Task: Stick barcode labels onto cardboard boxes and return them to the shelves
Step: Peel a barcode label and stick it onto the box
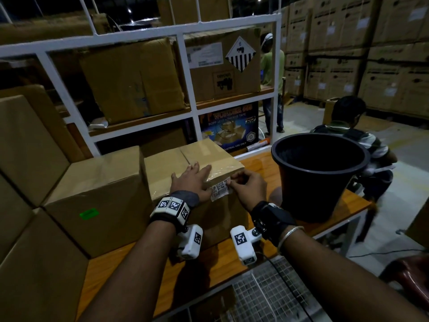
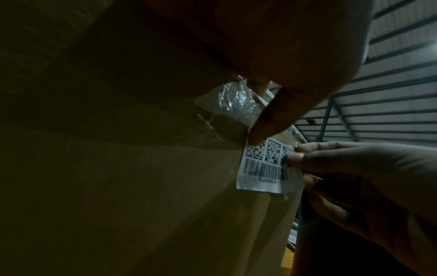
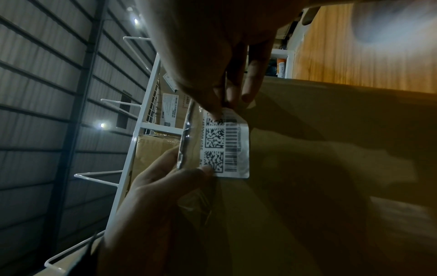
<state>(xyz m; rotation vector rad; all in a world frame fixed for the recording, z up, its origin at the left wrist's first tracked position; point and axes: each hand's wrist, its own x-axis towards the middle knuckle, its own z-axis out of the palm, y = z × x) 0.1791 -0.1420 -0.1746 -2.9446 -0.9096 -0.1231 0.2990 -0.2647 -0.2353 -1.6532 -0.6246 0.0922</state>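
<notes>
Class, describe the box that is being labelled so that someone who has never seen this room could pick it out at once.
Start at the wooden table in front of the white shelves. Left of the black bucket stand two plain boxes side by side. It is the smaller box, nearer the bucket: it alone has clear tape on top and a white barcode label going on its front top edge.

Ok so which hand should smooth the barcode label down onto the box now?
Probably the left hand: it lies flat on the box with its thumb at the label. The right hand pinches the label's other end and should keep holding.
</notes>
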